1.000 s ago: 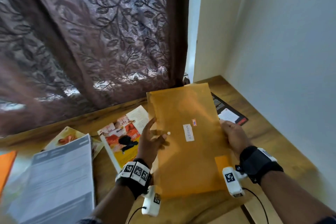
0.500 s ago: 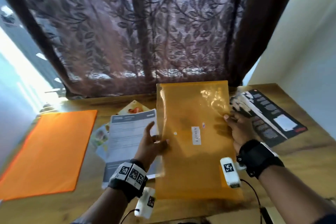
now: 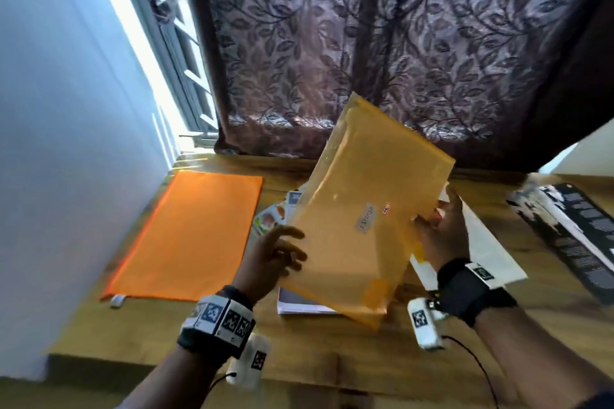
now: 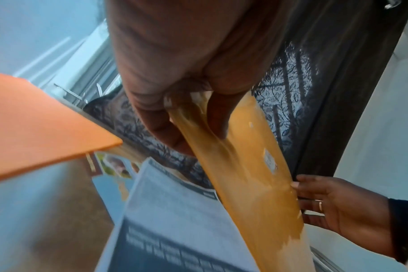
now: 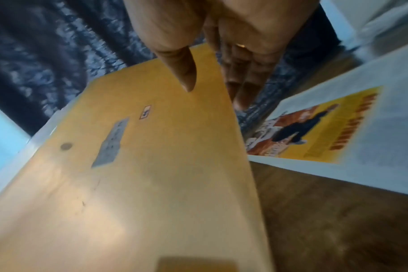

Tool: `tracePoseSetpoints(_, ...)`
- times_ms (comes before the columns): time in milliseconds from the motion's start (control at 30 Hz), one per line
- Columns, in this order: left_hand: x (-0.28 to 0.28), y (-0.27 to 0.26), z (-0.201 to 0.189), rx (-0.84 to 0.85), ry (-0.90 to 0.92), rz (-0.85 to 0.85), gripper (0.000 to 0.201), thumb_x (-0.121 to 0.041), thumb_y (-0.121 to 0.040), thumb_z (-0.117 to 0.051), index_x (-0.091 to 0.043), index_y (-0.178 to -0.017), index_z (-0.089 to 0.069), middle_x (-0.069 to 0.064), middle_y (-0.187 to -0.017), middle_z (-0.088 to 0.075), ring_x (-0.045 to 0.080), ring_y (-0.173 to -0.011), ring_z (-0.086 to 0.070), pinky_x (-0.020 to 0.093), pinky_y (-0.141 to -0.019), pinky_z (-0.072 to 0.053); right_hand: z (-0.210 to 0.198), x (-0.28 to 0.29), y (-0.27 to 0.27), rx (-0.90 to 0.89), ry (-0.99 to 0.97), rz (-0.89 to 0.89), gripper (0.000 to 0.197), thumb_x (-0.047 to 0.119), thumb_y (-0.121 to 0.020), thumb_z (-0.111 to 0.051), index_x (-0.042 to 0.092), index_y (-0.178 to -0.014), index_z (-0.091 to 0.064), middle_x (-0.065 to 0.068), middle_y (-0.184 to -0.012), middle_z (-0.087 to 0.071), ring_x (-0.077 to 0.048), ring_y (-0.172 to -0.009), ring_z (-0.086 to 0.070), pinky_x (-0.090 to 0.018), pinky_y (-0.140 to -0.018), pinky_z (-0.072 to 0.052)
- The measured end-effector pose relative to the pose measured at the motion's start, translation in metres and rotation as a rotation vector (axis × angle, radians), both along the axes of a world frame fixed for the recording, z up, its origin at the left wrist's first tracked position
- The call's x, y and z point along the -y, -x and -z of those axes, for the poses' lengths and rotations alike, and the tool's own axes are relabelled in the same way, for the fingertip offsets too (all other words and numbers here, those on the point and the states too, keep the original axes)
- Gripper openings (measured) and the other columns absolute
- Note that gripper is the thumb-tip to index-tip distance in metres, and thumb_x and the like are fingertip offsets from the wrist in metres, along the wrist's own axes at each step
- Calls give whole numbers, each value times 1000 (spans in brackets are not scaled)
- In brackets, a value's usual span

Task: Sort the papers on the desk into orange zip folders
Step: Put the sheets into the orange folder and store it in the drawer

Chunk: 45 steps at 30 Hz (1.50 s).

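Observation:
An amber translucent folder [image 3: 362,209] with a small grey label is held tilted above the desk, its far end raised toward the curtain. My left hand [image 3: 292,249] pinches its left edge; the left wrist view shows my thumb and fingers of that hand [image 4: 193,117] closed on the folder [image 4: 249,174]. My right hand [image 3: 432,219] grips the right edge, with the thumb on top of the folder [image 5: 151,184] and the fingers [image 5: 242,79] beneath. A bright orange zip folder [image 3: 192,232] lies flat on the desk to the left.
Under the held folder lie a grey-and-white document [image 3: 299,304] and a colourful flyer [image 3: 270,219]. A white sheet [image 3: 491,252] with a yellow picture lies below my right hand, and a black brochure [image 3: 571,232] lies far right. A patterned curtain [image 3: 398,43] hangs behind the wooden desk [image 3: 332,352].
The amber folder has come up off the desk and tilted, its top swinging right. Both hands stayed on its edges. The view has turned left, bringing the orange folder fully into sight.

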<state>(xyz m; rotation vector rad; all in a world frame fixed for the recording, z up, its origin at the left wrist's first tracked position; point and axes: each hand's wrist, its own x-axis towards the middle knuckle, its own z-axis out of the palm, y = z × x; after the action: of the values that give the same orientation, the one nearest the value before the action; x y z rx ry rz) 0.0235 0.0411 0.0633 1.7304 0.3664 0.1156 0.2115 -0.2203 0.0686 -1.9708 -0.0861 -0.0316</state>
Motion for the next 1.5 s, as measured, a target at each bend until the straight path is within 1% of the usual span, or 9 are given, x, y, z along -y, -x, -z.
tracePoseSetpoints(233, -51, -12, -62, 157, -422, -73, 43, 10, -90, -53, -28, -107, -65, 0, -84, -75, 17, -67, -67, 22, -59, -49, -74, -65, -3, 1009, 343, -332, 55, 16, -84, -65, 8, -137, -53, -19, -144, -45, -36, -134, -42, -47, -110, -35)
tracePoseSetpoints(400, -60, -24, -102, 251, -712, -88, 44, 5, -89, -57, -32, -113, -65, -10, -85, -75, 9, -70, -69, 27, -72, -57, -123, -113, -8, 1165, 616, -461, 50, 38, -87, -62, 25, -135, -56, -1, -142, -53, -24, -138, -43, -58, -115, -21)
tracePoseSetpoints(500, -57, -29, -107, 273, -812, -67, 42, 0, -91, -60, -32, -117, -67, -13, -87, -75, 3, -73, -69, 23, -73, -58, -138, -127, -12, 1202, 720, -554, 44, 39, -85, -66, 28, -127, -61, 2, -118, -65, -26, -117, -58, -55, -112, -25)
tracePoseSetpoints(633, -55, -34, -106, 314, -869, -147, 34, -5, -89, -68, -26, -115, -72, -16, -91, -75, -12, -78, -66, 12, -78, -54, -148, -138, -19, 1105, 824, -804, 26, 45, -88, -55, 30, -105, -69, 4, -92, -71, -28, -91, -67, -46, -93, -43)
tracePoseSetpoints(900, -72, -43, -110, 451, -1001, -204, 24, -22, -86, -70, -17, -109, -74, -1, -96, -77, 14, -84, -72, 33, -74, -57, -149, -145, -23, 924, 919, -959, 24, 48, -91, -59, 32, -109, -61, 4, -95, -73, -24, -87, -68, -30, -63, -49)
tracePoseSetpoints(1033, -98, -45, -114, 592, -816, -343, 68, -13, -80, -80, -18, -140, -47, -6, -134, -59, 0, -115, -58, 17, -94, -49, -162, -154, -22, 1013, 898, -810, 11, 37, -94, -55, 29, -100, -59, 0, -83, -71, -29, -74, -68, -35, -58, -53)
tracePoseSetpoints(1167, -136, -28, -104, 522, -433, -585, 94, -36, -80, -80, -29, -152, -20, 6, -157, -35, 10, -139, -38, 33, -108, -41, -178, -160, -16, 968, 608, -719, 10, 33, -92, -62, 25, -98, -65, -2, -79, -72, -26, -70, -68, -33, -59, -52)
tracePoseSetpoints(1300, -161, -5, -80, 308, -219, -582, 100, -49, -83, -71, -20, -157, -11, 12, -155, -39, 20, -139, -42, 39, -106, -42, -173, -179, 1, 586, 87, -648, 5, 24, -92, -67, 20, -94, -68, 4, -84, -75, -10, -70, -72, -28, -58, -55)
tracePoseSetpoints(1500, -160, 19, -42, 145, 128, -377, 65, -9, -95, -61, -27, -149, -30, 11, -122, -67, 28, -100, -70, 50, -75, -60, -107, -225, 23, -91, -299, -502, 8, 10, -97, -58, 15, -92, -60, -13, -87, -75, -32, -66, -72, -28, -51, -48)
